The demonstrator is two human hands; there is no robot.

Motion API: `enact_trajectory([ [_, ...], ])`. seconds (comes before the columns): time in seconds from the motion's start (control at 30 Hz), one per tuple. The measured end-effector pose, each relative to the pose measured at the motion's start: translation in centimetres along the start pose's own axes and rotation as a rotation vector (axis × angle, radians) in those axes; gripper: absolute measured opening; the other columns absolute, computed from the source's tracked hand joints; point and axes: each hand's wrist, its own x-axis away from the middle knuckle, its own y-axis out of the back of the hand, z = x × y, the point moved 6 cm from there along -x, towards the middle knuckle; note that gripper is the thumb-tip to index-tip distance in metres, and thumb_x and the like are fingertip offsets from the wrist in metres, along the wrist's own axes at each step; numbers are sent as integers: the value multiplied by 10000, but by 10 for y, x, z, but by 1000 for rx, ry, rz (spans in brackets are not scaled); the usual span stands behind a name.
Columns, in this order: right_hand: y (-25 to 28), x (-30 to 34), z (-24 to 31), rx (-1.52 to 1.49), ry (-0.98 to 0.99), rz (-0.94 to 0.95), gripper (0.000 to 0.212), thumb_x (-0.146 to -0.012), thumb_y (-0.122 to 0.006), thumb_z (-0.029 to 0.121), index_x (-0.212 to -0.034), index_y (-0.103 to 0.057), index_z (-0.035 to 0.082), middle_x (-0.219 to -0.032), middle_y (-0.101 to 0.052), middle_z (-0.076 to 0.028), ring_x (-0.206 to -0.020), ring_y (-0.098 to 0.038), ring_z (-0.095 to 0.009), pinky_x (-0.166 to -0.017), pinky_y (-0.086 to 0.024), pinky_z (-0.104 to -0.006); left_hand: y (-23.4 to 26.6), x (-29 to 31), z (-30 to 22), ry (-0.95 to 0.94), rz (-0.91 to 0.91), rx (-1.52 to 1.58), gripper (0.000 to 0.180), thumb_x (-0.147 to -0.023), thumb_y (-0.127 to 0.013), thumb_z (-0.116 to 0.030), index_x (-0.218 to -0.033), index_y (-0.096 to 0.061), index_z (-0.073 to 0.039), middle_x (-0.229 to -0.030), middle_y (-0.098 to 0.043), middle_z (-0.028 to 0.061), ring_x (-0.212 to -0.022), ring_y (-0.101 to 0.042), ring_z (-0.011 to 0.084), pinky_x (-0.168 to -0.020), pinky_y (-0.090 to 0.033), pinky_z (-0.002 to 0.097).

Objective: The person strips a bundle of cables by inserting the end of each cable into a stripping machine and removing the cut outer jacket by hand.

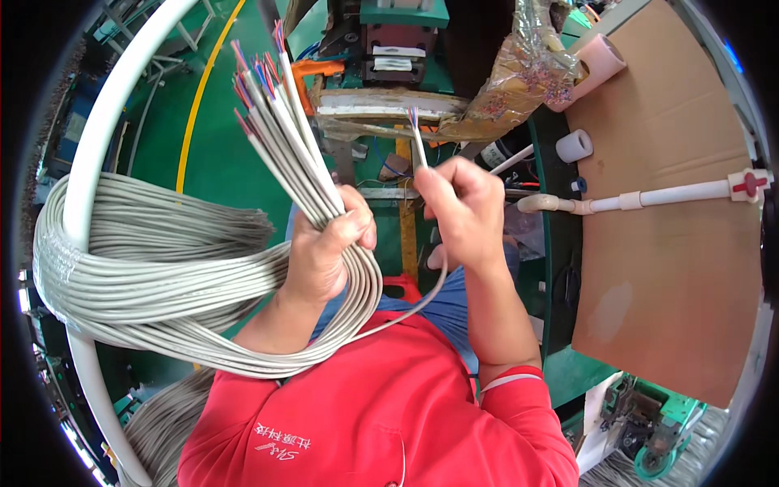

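Observation:
My left hand is closed round a bundle of grey cables. Their stripped ends fan upward, showing thin red, blue and white wires. Below that hand the cables loop down across my front and back left into a thick coil, wrapped in clear film and hung over a white pipe. Apart from the bundle, my right hand pinches a single grey cable near its end, where fine coloured wires stick out. That cable's tail curves below the right hand back toward the loop.
Ahead stands a machine with a green top, beside a film-wrapped, curved trough. On the right, a cardboard sheet covers a table, with a white pipe and red valve above it. Rolls lie at its edge. More cable hangs lower left.

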Motion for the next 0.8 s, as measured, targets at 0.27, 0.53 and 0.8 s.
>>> enact_trajectory([
  [0.27, -14, -63, -28, -120, -131, -101, 286, -804, -656, 243, -644, -612, 10, -545, -570, -15, -517, -489, -64, -483, -391, -257, -4, -3, -23, -112, 54, -47, 105, -809, -603, -103, -812, -534, -24, -757, -485, 76, -647, -510, 152, -616, -439, 282],
  [0.53, -24, -83, -36, -147, -168, -159, 188, -788, -654, 165, -674, -630, 18, -577, -552, -3, -523, -445, -60, -499, -341, -224, -5, -7, -25, -108, 44, -33, 119, -807, -591, -120, -810, -498, -45, -800, -446, 55, -667, -480, 149, -624, -423, 289],
  [0.8, -24, -82, -30, -116, -163, -181, 208, -794, -653, 170, -651, -623, 23, -574, -561, -9, -521, -453, -56, -496, -349, -224, -3, -7, -23, -112, 45, -42, 115, -812, -586, -124, -816, -508, -40, -790, -448, 61, -674, -484, 152, -629, -429, 296],
])
